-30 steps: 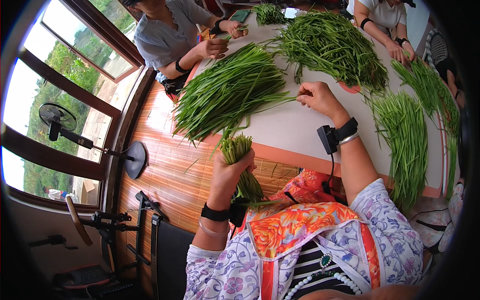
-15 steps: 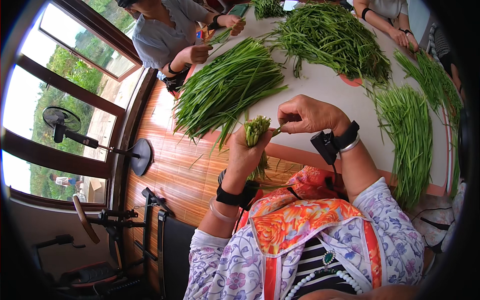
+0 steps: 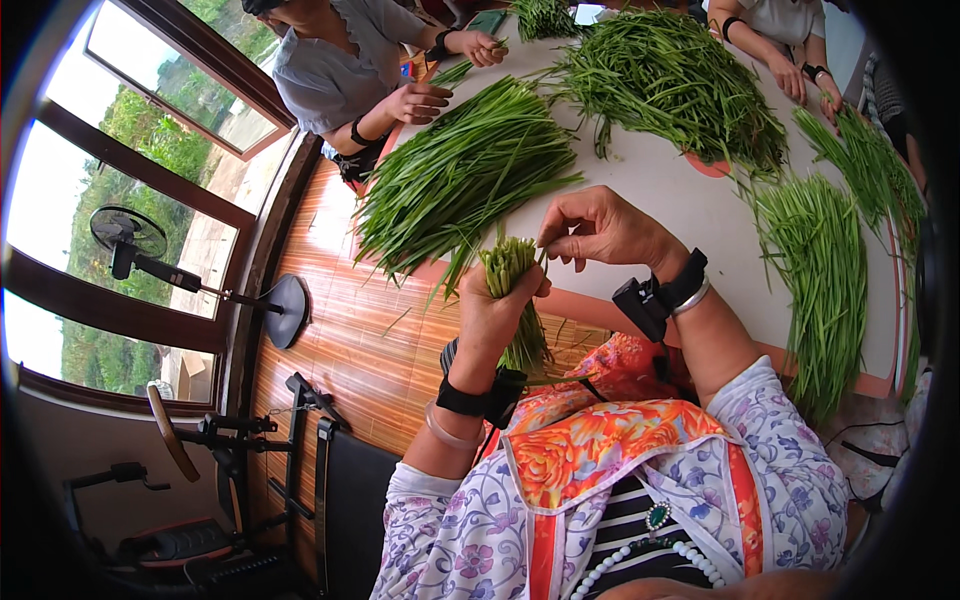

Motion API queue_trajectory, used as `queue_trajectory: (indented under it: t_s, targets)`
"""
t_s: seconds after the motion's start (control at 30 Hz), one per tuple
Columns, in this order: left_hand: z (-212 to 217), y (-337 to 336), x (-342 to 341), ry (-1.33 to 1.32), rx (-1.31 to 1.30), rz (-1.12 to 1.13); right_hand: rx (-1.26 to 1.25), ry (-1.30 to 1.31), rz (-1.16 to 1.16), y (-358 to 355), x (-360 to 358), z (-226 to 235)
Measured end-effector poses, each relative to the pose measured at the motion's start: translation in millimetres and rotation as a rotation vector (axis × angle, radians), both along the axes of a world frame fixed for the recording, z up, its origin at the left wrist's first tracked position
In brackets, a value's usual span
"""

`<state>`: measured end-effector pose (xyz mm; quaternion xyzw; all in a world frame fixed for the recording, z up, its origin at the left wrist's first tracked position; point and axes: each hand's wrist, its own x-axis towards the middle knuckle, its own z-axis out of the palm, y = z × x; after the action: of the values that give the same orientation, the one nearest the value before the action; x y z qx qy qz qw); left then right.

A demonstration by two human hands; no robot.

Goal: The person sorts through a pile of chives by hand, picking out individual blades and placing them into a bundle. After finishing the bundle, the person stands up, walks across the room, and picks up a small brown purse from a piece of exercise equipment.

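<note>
My left hand (image 3: 492, 318) is wrapped round a bunch of garlic chives (image 3: 508, 264). The pale cut ends point up above the fist, and the green leaves hang below it. Close beside those ends, my right hand (image 3: 600, 232) pinches a thin chive stem (image 3: 543, 257) between thumb and fingertips. Beyond my hands lies a thick pile of garlic chives (image 3: 470, 170) on the white table (image 3: 640, 160). To the right, another long pile of chives (image 3: 815, 280) hangs over the near table edge.
A larger heap of chives (image 3: 675, 85) covers the far middle. At the far left a co-worker (image 3: 350, 70) handles a few stems; another person's hands (image 3: 800, 85) are by a pile (image 3: 865, 165) at far right. A fan (image 3: 285, 310) and exercise equipment (image 3: 210, 440) stand left.
My right hand has come left, closer to the cut ends of the bunch. The left hand keeps its grip. The far-left co-worker's hands have shifted a little.
</note>
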<state>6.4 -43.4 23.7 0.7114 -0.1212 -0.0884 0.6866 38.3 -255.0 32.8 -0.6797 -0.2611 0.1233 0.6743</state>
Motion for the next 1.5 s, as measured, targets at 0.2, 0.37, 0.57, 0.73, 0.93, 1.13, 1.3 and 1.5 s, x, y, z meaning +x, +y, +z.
queue_trajectory:
  t_s: [0.2,0.37,0.57,0.73,0.93,1.13,1.3,1.5]
  targets:
    - [0,7,-2,0.015,0.055,-0.041,0.026,-0.061,-0.006,3,1,-3]
    - [24,21,-14,0.116,-0.131,0.05,-0.143,-0.161,-0.472,-26,24,-15]
    - [57,44,-28,0.051,-0.272,0.065,-0.581,-0.616,-0.71,-36,49,-68]
    - [56,48,-29,0.087,-0.243,0.039,-0.771,-0.642,-0.726,-26,56,-74]
    - [38,46,-17,0.033,-0.102,0.037,-0.807,-0.627,-0.69,-31,53,-72]
    - [20,42,-7,0.038,0.029,0.053,-0.37,-0.183,-0.545,-44,40,-55]
    - [18,35,-1,0.027,0.023,0.001,-0.346,-0.083,-0.509,-48,35,-44]
    - [19,25,8,-0.062,0.037,0.101,-0.242,-0.166,-0.365,-33,25,-21]
